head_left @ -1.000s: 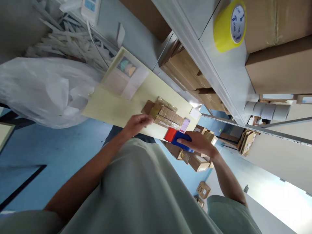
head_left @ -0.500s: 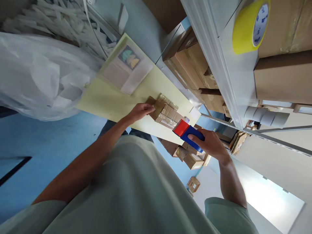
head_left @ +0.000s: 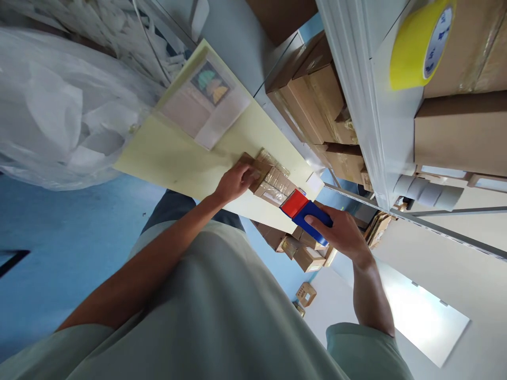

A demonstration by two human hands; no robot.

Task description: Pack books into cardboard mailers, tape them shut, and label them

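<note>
Steadying a small taped cardboard box (head_left: 280,182) on the pale worktop (head_left: 186,158), with the fingers of the left hand (head_left: 234,182) curled onto one end. Gripping a red-and-blue hand tool (head_left: 311,219), probably a tape dispenser, with the right hand (head_left: 343,229), fingers closed round the blue body. Lying between both hands, the box, with the red head of the tool at its far end; touching or just above, hard to tell. Seems, as a judgement, to be at the stage of working the tool at that end; for any stroke from here, would call for a firm left hold and a level red edge.

As for writing: dark print on the core of a yellow tape roll (head_left: 422,45) on the shelf (head_left: 396,121), no brand safely legible. Also a picture sheet (head_left: 214,97) on the worktop and dark marks on a distant carton (head_left: 306,294), too small to read
</note>
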